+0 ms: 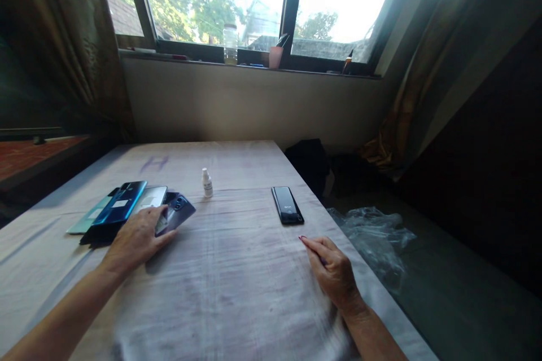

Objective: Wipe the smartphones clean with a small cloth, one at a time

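Observation:
My left hand is closed on a grey-purple phone with a camera block at its upper corner, lifted at a tilt over the cloth. Under and beside that hand lie other phones: a blue one with a white label, a pale green one and a silver one. My right hand is pinched just above the cloth; a small dark bit shows among its fingers, too little to name. Just beyond it a black phone lies flat, untouched.
A small white bottle stands on the cloth-covered table. Crumpled clear plastic lies below the table's right edge. On the windowsill are a clear jar, a pink cup and a small dark-tipped bottle.

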`<action>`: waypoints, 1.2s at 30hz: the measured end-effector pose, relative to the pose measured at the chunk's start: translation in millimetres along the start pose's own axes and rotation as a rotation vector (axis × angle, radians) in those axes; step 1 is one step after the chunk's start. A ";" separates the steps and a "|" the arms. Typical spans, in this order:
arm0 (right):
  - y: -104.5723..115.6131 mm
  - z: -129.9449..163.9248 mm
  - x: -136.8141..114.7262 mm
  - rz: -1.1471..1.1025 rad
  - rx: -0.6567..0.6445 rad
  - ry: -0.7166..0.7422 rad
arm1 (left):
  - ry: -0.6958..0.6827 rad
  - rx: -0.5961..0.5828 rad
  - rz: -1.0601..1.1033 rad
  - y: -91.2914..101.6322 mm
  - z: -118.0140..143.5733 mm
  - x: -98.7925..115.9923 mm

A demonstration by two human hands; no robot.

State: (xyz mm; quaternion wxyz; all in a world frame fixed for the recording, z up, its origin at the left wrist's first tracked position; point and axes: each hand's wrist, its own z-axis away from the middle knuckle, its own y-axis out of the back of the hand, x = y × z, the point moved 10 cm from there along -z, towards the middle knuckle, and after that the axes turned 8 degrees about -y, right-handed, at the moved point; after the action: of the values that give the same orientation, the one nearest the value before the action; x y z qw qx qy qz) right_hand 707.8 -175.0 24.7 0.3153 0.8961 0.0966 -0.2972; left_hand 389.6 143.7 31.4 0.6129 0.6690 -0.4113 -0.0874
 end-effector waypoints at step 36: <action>-65.6 -71.1 -50.3 -0.245 0.058 0.009 | 0.613 -0.502 1.743 -118.7 30.9 144.6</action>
State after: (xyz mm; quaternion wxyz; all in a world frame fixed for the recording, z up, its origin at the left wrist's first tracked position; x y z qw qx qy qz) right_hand 677.2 -78.7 65.7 0.2501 0.8876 0.1981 -0.3322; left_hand 516.4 14.9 -25.7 0.6690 -0.0297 -0.5555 0.4930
